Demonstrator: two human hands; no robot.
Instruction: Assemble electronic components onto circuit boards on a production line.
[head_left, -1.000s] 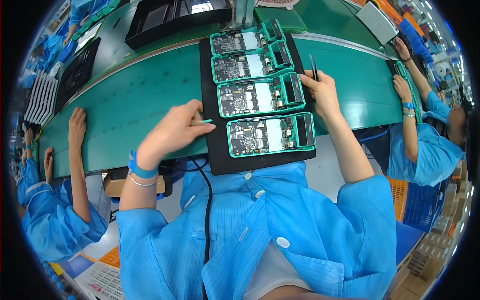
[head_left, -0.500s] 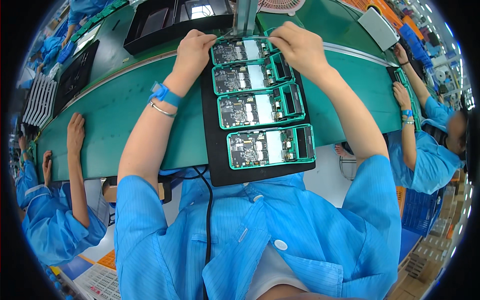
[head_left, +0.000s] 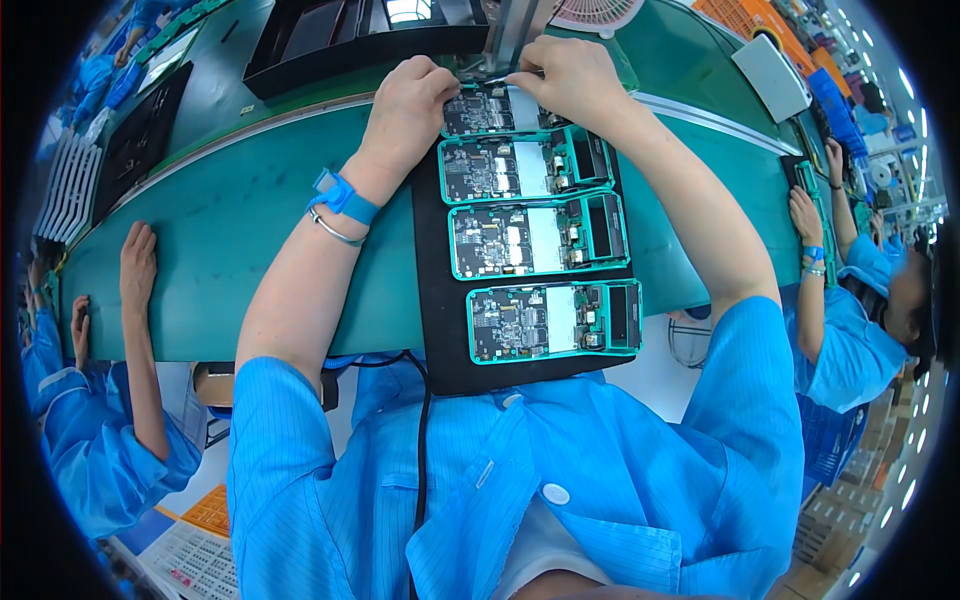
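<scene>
On the black mat [head_left: 441, 335], the farthest green-framed device [head_left: 475, 115] lies lengthwise left-to-right.

In front of you stretches a green bench [head_left: 270, 210], a pale metal rail [head_left: 715, 123] running along it, with a grey upright post [head_left: 513, 38] at the far side. Below, on your right, a light floor [head_left: 655, 385] shows. An orange crate [head_left: 208, 512] lies at your lower left; a blue crate [head_left: 832, 450] stands low on your right. Bright lights [head_left: 907, 76] dot the right rim.
</scene>
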